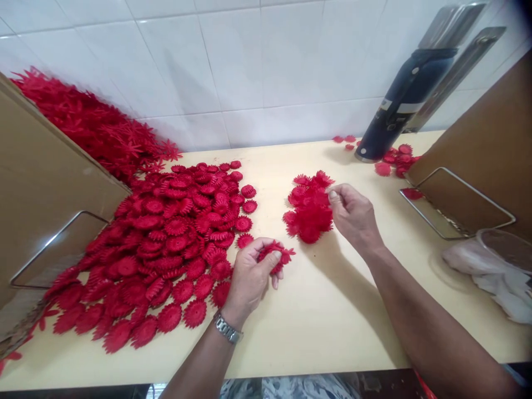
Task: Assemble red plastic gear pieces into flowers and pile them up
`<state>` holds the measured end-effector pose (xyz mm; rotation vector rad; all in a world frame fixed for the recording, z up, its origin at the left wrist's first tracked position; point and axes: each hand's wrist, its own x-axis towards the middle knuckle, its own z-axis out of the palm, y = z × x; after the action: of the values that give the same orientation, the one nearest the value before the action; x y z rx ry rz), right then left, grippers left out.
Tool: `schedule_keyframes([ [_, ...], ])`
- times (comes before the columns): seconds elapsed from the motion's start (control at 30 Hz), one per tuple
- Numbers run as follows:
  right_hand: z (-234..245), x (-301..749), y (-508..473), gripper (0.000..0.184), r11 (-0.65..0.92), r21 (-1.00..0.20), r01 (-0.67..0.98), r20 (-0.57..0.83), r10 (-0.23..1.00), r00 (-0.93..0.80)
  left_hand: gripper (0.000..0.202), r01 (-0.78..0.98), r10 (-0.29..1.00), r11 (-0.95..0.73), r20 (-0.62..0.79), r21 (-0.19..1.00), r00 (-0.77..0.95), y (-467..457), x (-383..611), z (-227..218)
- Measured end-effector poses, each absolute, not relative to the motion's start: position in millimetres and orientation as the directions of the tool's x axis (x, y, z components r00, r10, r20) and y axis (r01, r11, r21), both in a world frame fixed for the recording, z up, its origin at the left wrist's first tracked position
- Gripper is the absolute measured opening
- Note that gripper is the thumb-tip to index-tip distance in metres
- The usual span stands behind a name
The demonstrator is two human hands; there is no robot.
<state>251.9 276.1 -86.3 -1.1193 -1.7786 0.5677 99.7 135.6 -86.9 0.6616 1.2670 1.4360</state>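
My left hand (254,274) is closed around a red artificial flower piece (276,256), whose petals stick out past the thumb. My right hand (353,213) pinches at the right edge of a small pile of thin red petal pieces (310,221). A red petal piece appears to be between its fingertips, blurred against the pile. Left of my hands spreads a large heap of round red flower pieces (174,224) with curled, fringed rims. Behind that heap is a mound of flat, star-shaped red petal pieces (95,133).
Cardboard panels with metal wire bookends flank the table, one at left (54,183) and one at right (482,144). A dark blue flask (409,100) stands by the tiled wall among scattered red pieces. A clear plastic container with a crumpled bag (490,266) lies at the right.
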Motion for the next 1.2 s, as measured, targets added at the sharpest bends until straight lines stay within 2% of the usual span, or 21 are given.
schedule_keyframes([
  [0.07, -82.9, 257.3, 279.9, 0.01, 0.565, -0.566, 0.601, 0.582, 0.789, -0.195, 0.02, -0.349, 0.931, 0.121, -0.229, 0.929, -0.286, 136.6, 100.9, -86.8],
  [0.1, -80.7, 256.7, 277.3, 0.01, 0.603, -0.517, 0.607, 0.618, 0.754, -0.222, 0.021, -0.349, 0.928, 0.119, -0.229, 0.929, -0.293, 137.0, 100.9, -87.1],
  [0.13, -78.3, 253.9, 272.0, 0.011, 0.639, -0.52, 0.566, 0.621, 0.738, -0.263, 0.021, -0.349, 0.925, 0.116, -0.23, 0.93, -0.304, 137.1, 100.6, -87.7],
  [0.2, -74.0, 243.9, 256.4, 0.014, 0.655, -0.654, 0.377, 0.504, 0.75, -0.428, 0.021, -0.34, 0.919, 0.12, -0.234, 0.933, -0.317, 136.9, 99.2, -89.0],
  [0.27, -72.2, 232.9, 240.7, 0.017, 0.528, -0.829, 0.185, 0.294, 0.692, -0.659, 0.022, -0.319, 0.917, 0.14, -0.244, 0.937, -0.315, 136.6, 97.9, -89.9],
  [0.33, -73.3, 225.3, 230.9, 0.022, 0.357, -0.929, 0.098, 0.145, 0.594, -0.791, 0.023, -0.313, 0.913, 0.163, -0.263, 0.936, -0.311, 136.4, 97.2, -90.0],
  [0.4, -76.4, 222.7, 228.3, 0.026, 0.254, -0.965, 0.061, 0.089, 0.539, -0.838, 0.024, -0.335, 0.912, 0.179, -0.284, 0.925, -0.297, 136.4, 97.0, -89.4],
  [0.5, -81.0, 224.2, 231.1, 0.029, 0.173, -0.984, 0.045, 0.047, 0.493, -0.869, 0.025, -0.375, 0.919, 0.185, -0.295, 0.908, -0.26, 136.1, 96.2, -88.1],
  [0.7, -81.9, 222.6, 229.5, 0.034, 0.074, -0.997, 0.008, 0.029, 0.488, -0.873, 0.022, -0.41, 0.936, 0.144, -0.258, 0.901, -0.239, 134.1, 92.7, -86.2],
  [0.9, -74.8, 220.2, 222.0, 0.03, 0.17, -0.985, 0.023, 0.061, 0.47, -0.88, 0.022, -0.365, 0.916, 0.125, -0.249, 0.923, -0.316, 134.3, 91.1, -88.7],
  [1.0, -74.4, 218.8, 220.2, 0.026, 0.227, -0.973, 0.038, 0.085, 0.508, -0.857, 0.023, -0.333, 0.908, 0.152, -0.265, 0.931, -0.324, 135.0, 90.4, -90.0],
  [1.1, -77.2, 218.3, 221.8, 0.025, 0.173, -0.985, -0.003, 0.097, 0.537, -0.838, 0.026, -0.351, 0.922, 0.173, -0.277, 0.92, -0.272, 135.5, 90.7, -88.9],
  [1.2, -80.2, 217.9, 223.2, 0.025, 0.125, -0.99, -0.064, 0.124, 0.564, -0.817, 0.025, -0.373, 0.946, 0.133, -0.229, 0.918, -0.227, 135.9, 92.0, -86.7],
])
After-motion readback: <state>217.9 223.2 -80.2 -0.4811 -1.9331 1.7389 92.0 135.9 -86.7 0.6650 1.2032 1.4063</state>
